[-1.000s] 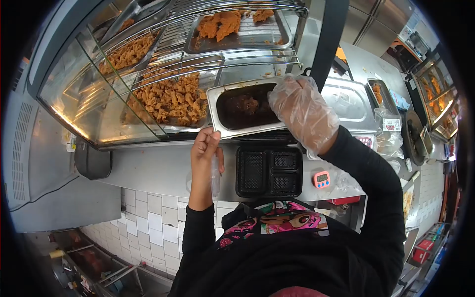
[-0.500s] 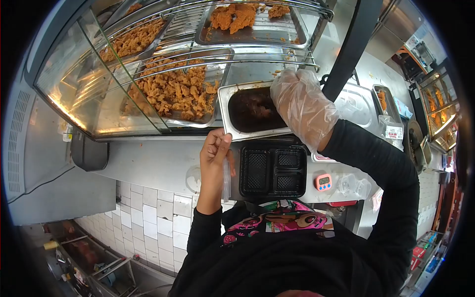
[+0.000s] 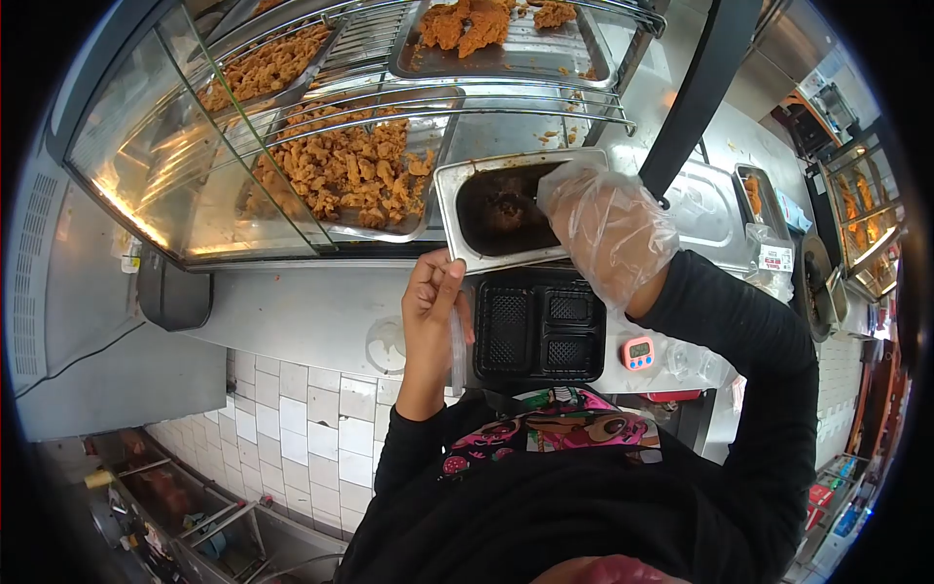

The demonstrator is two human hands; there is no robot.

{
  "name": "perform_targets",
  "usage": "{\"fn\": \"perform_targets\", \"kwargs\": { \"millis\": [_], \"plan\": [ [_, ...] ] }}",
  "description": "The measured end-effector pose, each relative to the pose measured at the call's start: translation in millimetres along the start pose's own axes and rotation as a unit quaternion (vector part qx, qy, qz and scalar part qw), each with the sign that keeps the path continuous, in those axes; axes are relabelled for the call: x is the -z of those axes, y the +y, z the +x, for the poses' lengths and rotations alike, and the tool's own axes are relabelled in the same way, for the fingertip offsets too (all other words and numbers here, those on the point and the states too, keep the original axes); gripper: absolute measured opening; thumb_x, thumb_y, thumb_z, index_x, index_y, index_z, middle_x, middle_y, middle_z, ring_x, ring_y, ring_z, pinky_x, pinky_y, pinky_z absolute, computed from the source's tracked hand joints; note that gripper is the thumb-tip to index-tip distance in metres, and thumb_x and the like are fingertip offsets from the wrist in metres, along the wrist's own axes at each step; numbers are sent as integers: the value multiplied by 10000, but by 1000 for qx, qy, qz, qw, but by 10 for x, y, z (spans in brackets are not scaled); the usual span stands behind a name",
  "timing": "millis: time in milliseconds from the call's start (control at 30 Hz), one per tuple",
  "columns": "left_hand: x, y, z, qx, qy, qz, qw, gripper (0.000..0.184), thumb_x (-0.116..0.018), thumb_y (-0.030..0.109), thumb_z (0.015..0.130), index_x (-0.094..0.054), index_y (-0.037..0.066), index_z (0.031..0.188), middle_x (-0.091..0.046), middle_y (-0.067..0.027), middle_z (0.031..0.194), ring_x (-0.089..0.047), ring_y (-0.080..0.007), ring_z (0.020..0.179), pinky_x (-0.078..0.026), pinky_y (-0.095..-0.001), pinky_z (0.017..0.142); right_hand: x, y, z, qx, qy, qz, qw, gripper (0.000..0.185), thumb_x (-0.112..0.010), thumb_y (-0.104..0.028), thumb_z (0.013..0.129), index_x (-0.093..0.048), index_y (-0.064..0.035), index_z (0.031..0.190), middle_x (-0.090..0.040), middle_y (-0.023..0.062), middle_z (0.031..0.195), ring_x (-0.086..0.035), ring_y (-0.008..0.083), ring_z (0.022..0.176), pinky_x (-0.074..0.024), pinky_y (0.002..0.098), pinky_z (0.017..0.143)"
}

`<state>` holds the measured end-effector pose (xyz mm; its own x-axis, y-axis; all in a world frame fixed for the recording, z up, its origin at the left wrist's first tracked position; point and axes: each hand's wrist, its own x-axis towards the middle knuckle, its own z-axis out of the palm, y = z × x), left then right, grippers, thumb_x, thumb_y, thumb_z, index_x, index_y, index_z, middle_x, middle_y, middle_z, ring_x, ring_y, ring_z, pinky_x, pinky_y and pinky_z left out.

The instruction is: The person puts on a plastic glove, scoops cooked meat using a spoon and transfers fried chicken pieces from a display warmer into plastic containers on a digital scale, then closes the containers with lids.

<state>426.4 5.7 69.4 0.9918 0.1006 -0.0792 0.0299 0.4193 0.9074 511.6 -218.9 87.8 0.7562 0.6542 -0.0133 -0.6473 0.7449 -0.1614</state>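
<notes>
A steel pan (image 3: 451, 216) with dark brown sauce (image 3: 477, 200) inside sits tilted at the front of the glass display case. My left hand (image 3: 431, 297) is bare and grips its near-left corner, thumb on the rim. A clear plastic strip (image 3: 457, 352) hangs by that palm; whether it is held I cannot tell. Wearing a loose clear plastic glove, my right hand (image 3: 611, 229) reaches over the pan's right side, with its fingertips down in the pan and hidden. Just below the pan lies a black compartment tray (image 3: 504, 336) with nothing in it.
Trays of small fried pieces (image 3: 336, 175) and larger fried chicken (image 3: 467, 24) fill the case, under wire racks (image 3: 467, 102). A pink timer (image 3: 637, 353) and clear plastic cups (image 3: 696, 365) stand right of the black tray. A dark post (image 3: 696, 97) rises beside my right hand.
My gloved right hand has moved slightly right and down, with its fingers now lower into the pan. The sauce surface looks different, with a darker lump showing. My left hand keeps its grip.
</notes>
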Motion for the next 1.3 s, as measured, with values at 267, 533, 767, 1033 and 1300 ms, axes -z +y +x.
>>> {"fn": "perform_targets", "kwargs": {
  "millis": [267, 533, 767, 1033, 1300],
  "plan": [
    [-25, 13, -3, -6, -1, 7, 1000, 169, -527, 171, 976, -519, 14, 1037, -543, -6, 650, -423, -59, 348, -332, -202, 319, -227, 121, -97, 159, -30, -891, 425, 238, -566, -148, 892, -544, -50, 1108, -592, 87, 1008, -597, 210, 936, -488, 331, 838],
    [4, -2, 16, -18, -21, -2, 1000, 168, -536, 170, 971, -521, 16, 1036, -570, -15, 699, -432, -62, 359, -331, -204, 323, -509, 76, 125, 143, -42, -882, 447, 187, -641, -170, 874, -637, -10, 972, -662, 103, 877, -652, 189, 844, -519, 297, 784],
    [27, -13, 31, -26, -19, 13, 999, 176, -549, 172, 965, -528, 12, 1035, -598, -28, 755, -432, -68, 360, -322, -206, 323, -847, 37, -79, 32, 142, -846, 513, 268, -681, -217, 834, -657, 15, 966, -665, 65, 801, -572, 120, 592, -465, 275, 559],
    [-7, 61, 89, -20, -2, 27, 999, 198, -564, 179, 955, -530, 2, 1035, -568, -25, 688, -429, -83, 345, -308, -213, 312, -778, -26, -449, 101, 211, -795, 560, 246, -687, -259, 842, -699, -42, 958, -668, 80, 774, -605, 153, 657, -490, 295, 648],
    [-65, 99, 138, -18, 47, 53, 997, 231, -602, 214, 934, -549, 23, 1053, -558, -7, 706, -376, -82, 324, -263, -207, 306, -998, -234, -1256, 82, 339, -697, 627, 277, -703, -241, 844, -676, -31, 1022, -650, -2, 765, -523, 37, 622, -416, 215, 531]
  ]
}}
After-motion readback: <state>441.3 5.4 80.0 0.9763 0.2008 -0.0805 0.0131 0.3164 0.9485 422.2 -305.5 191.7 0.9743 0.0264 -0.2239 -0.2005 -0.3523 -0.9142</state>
